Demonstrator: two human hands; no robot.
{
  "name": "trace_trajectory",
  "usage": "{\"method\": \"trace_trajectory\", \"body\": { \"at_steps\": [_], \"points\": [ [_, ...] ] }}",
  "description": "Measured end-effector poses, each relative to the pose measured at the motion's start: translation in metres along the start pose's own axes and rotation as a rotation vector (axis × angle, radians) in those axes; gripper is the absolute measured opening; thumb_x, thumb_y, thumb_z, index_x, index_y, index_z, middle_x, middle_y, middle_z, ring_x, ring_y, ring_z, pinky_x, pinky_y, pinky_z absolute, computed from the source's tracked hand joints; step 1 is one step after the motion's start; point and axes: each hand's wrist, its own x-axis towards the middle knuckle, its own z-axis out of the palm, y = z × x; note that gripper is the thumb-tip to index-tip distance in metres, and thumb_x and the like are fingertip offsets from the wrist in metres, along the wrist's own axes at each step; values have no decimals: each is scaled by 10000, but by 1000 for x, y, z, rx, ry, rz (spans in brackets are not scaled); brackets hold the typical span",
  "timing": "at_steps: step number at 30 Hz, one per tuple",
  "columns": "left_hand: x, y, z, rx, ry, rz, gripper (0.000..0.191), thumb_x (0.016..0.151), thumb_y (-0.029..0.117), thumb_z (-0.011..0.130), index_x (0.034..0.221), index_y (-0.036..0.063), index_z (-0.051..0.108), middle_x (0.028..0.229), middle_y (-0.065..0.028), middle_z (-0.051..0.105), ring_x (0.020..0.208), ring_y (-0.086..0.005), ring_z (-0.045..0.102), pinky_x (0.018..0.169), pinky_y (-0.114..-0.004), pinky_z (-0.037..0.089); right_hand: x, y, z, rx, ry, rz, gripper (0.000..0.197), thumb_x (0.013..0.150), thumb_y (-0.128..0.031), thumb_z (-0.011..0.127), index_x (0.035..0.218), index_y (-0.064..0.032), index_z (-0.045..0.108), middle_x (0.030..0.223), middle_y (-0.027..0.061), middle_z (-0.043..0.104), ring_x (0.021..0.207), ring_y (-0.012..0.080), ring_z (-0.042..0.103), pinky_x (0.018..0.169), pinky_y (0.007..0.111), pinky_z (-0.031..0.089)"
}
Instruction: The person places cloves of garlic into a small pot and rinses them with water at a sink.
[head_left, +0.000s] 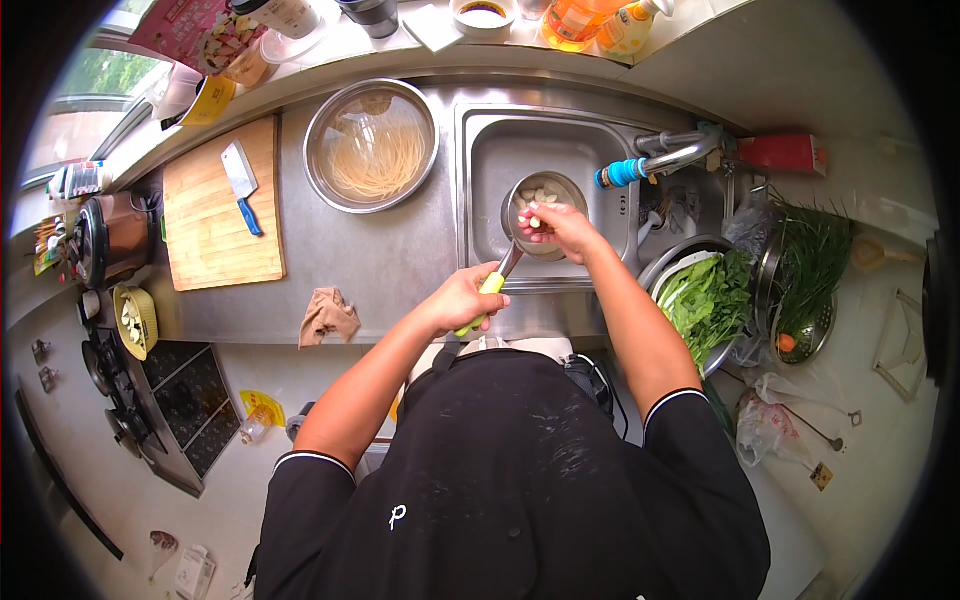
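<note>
My left hand (469, 300) grips the lime-green handle (493, 283) of a round metal scoop (512, 201). The scoop's bowl sits over the near side of the stainless steel sink basin (495, 150). Inside it lie several pale pieces, apparently peeled garlic cloves (534, 196), in what looks like water. My right hand (561, 231) is over the scoop, palm partly turned up, with a few small white cloves (535, 222) at its fingers. Part of the scoop's bowl is hidden behind that hand. The blue-tipped faucet (621, 173) points over the basin from the right.
Left of the sink stands a metal bowl (319, 191) of noodle-like strands in liquid. A cleaver (240, 176) lies on a wooden cutting board (217, 262). A brown cloth (328, 315) lies at the counter's front edge. Leafy greens (705, 304) fill a container at right.
</note>
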Motion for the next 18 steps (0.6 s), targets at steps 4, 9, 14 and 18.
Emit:
{"method": "trace_trajectory", "body": {
  "at_steps": [4,9,14,18],
  "points": [
    [0,2,0,5,-3,0,598,854,69,667,1388,-20,412,727,-6,539,524,-73,501,471,-237,451,5,6,-1,-104,56,-29,189,906,-184,650,1039,-50,661,973,34,673,913,115,636,759,247,521],
    [-1,2,1,-2,8,4,588,852,68,665,1382,-13,423,728,-6,537,526,-73,503,469,-235,454,4,9,5,-258,77,-113,186,868,-114,678,1029,-23,656,922,31,665,856,114,640,773,252,518],
    [0,3,1,18,-10,-9,587,852,69,663,1383,-6,427,730,-7,537,523,-74,502,468,-234,456,8,15,1,-301,87,-121,182,861,-103,685,1010,-9,642,867,28,655,785,113,627,736,250,518],
    [1,0,0,12,1,-2,585,851,70,665,1380,-9,427,735,-9,540,522,-74,504,467,-234,458,9,13,0,-239,36,-14,173,879,-128,685,1007,-22,636,847,34,650,755,118,627,666,262,535]
  ]
}}
